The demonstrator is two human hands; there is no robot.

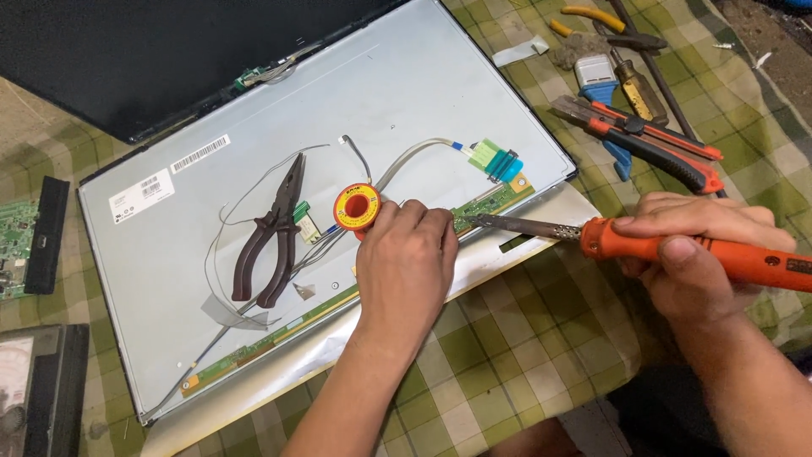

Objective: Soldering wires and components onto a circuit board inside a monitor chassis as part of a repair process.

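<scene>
The soldering iron (677, 247), orange-handled, lies gripped in the right hand (689, 254), its metal tip reaching the green circuit strip (491, 203) at the lower edge of the screen panel (254, 127). The left hand (404, 254) rests curled on that edge, fingers closed beside a solder spool (356, 208). Dark pliers (275, 233) lie on the panel nearby. More tools (643, 127) sit on the checkered desk (524, 338).

The soldering iron (677, 245) has an orange handle and a dark metal shaft; it lies nearly level, its tip at the narrow green circuit strip (491, 203) along the lower edge of the grey screen panel (381, 93). The red-and-yellow solder spool (356, 208) stands on that panel, just left of the strip.
</scene>
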